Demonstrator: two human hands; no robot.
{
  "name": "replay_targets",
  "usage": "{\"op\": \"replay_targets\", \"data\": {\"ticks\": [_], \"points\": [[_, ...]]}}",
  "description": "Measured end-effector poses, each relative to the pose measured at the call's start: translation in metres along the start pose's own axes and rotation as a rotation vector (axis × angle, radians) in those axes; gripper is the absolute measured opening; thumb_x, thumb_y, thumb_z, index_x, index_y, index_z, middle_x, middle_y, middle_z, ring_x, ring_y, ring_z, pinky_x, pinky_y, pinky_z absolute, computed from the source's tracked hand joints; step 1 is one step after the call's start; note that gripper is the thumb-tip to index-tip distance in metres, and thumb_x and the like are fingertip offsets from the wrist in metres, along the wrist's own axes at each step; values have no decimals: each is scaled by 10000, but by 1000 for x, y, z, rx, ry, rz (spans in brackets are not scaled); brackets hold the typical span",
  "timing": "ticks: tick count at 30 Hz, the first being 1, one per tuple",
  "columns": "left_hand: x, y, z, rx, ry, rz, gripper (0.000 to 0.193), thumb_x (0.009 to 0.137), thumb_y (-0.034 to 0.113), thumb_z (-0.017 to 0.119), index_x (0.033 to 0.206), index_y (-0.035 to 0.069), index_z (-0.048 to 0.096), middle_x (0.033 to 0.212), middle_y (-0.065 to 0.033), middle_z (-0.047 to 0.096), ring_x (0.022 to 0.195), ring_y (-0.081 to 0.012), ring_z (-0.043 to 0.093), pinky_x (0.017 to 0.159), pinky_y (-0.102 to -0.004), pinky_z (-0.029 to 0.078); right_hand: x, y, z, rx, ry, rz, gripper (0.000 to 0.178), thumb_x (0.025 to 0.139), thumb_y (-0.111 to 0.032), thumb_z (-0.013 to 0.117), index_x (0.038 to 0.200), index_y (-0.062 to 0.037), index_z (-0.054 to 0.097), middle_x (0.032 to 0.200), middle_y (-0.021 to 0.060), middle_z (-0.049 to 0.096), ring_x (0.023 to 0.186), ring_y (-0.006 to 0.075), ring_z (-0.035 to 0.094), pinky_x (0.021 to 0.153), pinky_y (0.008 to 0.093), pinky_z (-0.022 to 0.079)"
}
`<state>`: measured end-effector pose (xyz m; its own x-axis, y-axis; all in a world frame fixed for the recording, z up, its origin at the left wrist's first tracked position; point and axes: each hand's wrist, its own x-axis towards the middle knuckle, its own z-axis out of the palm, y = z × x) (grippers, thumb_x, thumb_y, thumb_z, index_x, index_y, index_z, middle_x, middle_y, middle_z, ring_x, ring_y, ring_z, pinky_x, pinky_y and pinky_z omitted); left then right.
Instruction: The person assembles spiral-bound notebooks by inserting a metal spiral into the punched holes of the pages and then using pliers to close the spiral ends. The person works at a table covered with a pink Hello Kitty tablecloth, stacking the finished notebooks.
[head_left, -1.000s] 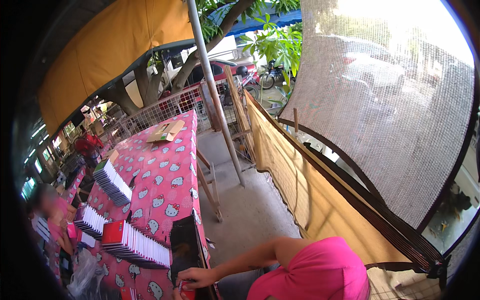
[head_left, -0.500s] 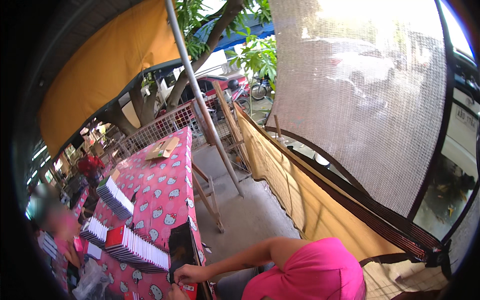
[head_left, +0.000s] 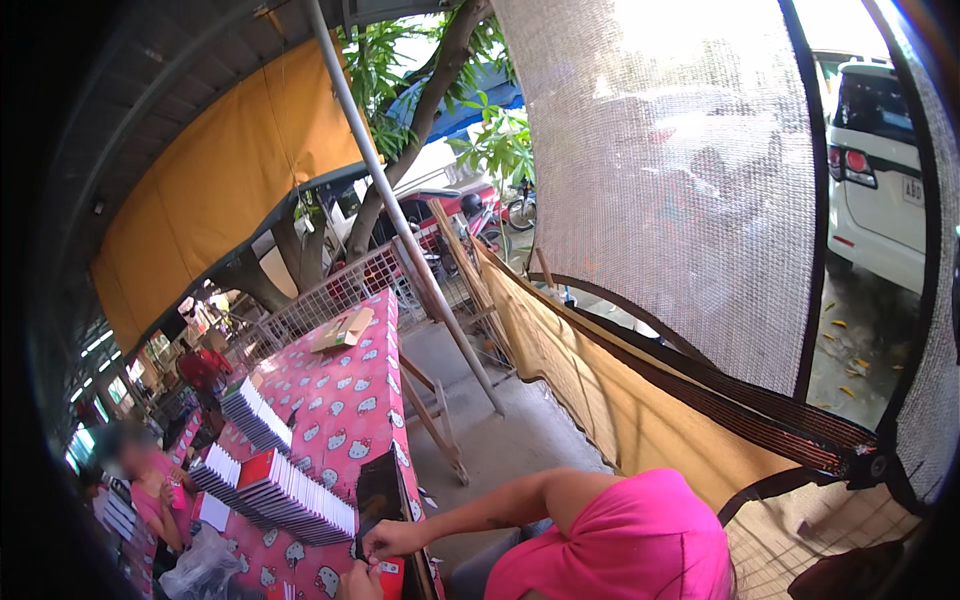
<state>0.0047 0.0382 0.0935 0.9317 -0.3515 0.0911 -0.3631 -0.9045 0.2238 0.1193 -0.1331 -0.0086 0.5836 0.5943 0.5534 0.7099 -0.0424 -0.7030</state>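
Observation:
At the lower edge, a red notebook [head_left: 392, 580] shows in part between my hands. My left hand [head_left: 358, 582] is closed at its left edge, thumb against it; the frame's lower edge cuts off the rest of this hand. Just above the notebook, my right hand [head_left: 395, 539] has its fingers pinched together near the left thumb. What lies in that pinch is too small to make out. A black sheet [head_left: 380, 487] lies on the table beside my right hand. Left of my hands stands a long row of red-covered notebooks [head_left: 300, 497], packed with their white page edges showing.
More notebook rows [head_left: 257, 416] stand on the pink patterned table [head_left: 345, 410]. A flattened cardboard box [head_left: 343, 330] lies at its far end. A clear plastic bag [head_left: 205, 565] sits at lower left, near another person [head_left: 155, 490] in pink. Right are a wooden trestle [head_left: 440, 420], metal pole [head_left: 400, 220] and tan netting [head_left: 600, 360].
The view has shifted, so the table sits lower and slightly right, and more of the white car shows. My hands stay together at the notebook; the right fingers have shifted slightly.

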Motion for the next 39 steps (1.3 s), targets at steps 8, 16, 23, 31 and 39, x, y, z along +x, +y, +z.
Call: {"op": "replay_targets", "data": {"ticks": [8,16,23,31,39], "points": [[-5,1,5,28,-11,25,428,999,384,458,1053,1,643,975,-312,647,973,-505,598,850,-559,448,-9,-1,2,13,-46,69,223,907,-224,701,948,-9,661,804,65,685,732,159,642,670,331,502],[-4,2,7,19,0,-16,439,1000,403,449,1045,14,646,986,-302,651,978,-494,599,858,-567,440,-10,-4,-1,71,-33,138,220,921,-230,688,939,-12,667,772,32,670,691,116,609,634,309,488],[-1,8,1,337,185,-118,184,936,201,588,1007,37,629,928,-202,695,849,-398,665,733,-525,502,15,5,3,167,-3,39,216,926,-226,676,993,-21,688,857,31,681,797,102,611,708,308,499],[23,-15,35,276,230,-146,116,924,140,552,978,44,590,858,-159,681,797,-351,687,673,-460,536,9,46,8,421,-104,279,219,965,-153,650,1144,-29,673,1037,30,680,951,91,617,833,274,529],[26,-17,62,110,469,-207,271,897,175,649,1145,66,630,948,-103,657,882,-309,647,749,-435,507,12,33,-1,626,-140,309,234,944,-79,658,1156,18,654,1022,63,700,905,102,635,818,289,533]]}}
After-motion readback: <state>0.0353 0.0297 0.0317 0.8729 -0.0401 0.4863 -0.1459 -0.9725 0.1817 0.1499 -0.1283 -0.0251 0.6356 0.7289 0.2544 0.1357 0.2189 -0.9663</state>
